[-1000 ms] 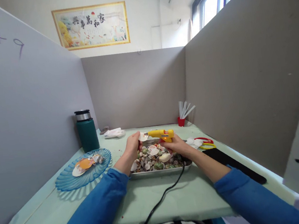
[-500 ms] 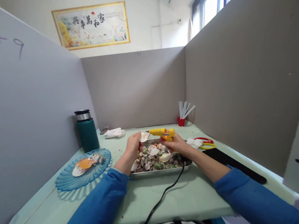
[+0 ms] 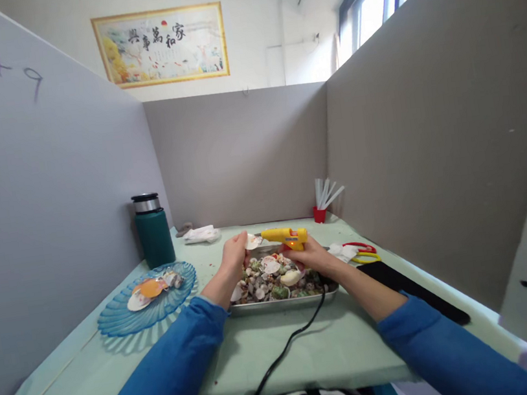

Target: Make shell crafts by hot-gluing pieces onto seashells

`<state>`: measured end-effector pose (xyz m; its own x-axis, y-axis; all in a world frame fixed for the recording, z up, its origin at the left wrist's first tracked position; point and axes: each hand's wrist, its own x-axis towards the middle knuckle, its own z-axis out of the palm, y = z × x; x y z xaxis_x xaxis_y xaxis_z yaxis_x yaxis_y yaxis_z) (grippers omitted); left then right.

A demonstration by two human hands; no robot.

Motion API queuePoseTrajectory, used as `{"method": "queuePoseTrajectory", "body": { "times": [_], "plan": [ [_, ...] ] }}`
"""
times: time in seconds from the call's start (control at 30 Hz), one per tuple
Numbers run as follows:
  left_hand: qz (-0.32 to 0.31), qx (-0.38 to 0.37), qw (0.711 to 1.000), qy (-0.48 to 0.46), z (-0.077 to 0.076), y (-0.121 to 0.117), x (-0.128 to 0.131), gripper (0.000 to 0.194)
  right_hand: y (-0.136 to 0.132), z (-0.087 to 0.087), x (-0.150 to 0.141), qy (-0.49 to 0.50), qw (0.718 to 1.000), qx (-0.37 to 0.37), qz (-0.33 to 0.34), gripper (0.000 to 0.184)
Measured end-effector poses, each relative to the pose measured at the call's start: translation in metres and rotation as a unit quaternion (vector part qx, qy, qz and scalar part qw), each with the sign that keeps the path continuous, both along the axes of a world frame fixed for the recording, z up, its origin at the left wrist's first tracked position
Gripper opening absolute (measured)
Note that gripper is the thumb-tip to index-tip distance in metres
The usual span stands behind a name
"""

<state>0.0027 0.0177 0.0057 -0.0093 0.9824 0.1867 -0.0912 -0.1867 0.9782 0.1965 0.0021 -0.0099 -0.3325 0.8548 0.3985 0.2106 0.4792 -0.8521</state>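
Observation:
Between the fingers of my left hand [image 3: 234, 258] is a pale seashell [image 3: 253, 241], held up over the far left part of a metal tray [image 3: 283, 303]. My right hand [image 3: 311, 256] is wrapped round the grip of a yellow glue gun [image 3: 285, 237], which points left with its nozzle at the shell's edge. Whether the tip touches the shell I cannot tell. A small orange light glows on the gun, and its black cord [image 3: 290, 339] runs over the tray's rim towards me. Many mixed shells [image 3: 271, 275] fill the tray below both hands.
To the left, a blue scalloped plate [image 3: 113, 316] carries several shells, with a green bottle [image 3: 154, 239] behind it. Red-and-yellow scissors [image 3: 366, 251] and a black strip [image 3: 411, 291] lie at the right. White sticks [image 3: 326, 194] stand in a red cup [image 3: 319, 215]. Grey partitions enclose the table.
The glue gun has shifted very slightly left and down, and the seashell in my left hand has moved slightly left with it. Everything else is where it was.

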Motion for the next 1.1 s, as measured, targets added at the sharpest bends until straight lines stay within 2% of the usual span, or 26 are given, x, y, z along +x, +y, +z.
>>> {"method": "queuePoseTrajectory", "body": {
  "times": [0.13,0.53,0.73,0.93,1.1],
  "plan": [
    [0.017,0.027,0.999,0.004,-0.0005,0.0008,-0.0003,0.033,-0.0005,-0.0002,0.0006,0.0,1.0,0.001,0.007,0.018],
    [0.028,0.019,0.998,-0.059,0.0022,-0.0009,0.0015,0.033,-0.0058,0.0025,-0.0001,0.001,0.999,-0.013,0.036,0.018],
    [0.033,0.014,0.998,-0.041,0.002,0.0006,0.0011,0.033,-0.0051,0.0025,0.0,0.005,0.999,-0.009,0.03,0.018],
    [0.001,0.015,1.0,-0.024,0.0012,-0.0005,0.0002,0.035,-0.0035,0.0018,0.0009,0.006,1.0,-0.002,0.023,0.018],
    [0.004,0.011,1.0,-0.006,0.0014,-0.0009,0.0011,0.035,-0.0035,0.0022,0.0015,0.003,1.0,0.002,0.027,0.017]
  ]
}}
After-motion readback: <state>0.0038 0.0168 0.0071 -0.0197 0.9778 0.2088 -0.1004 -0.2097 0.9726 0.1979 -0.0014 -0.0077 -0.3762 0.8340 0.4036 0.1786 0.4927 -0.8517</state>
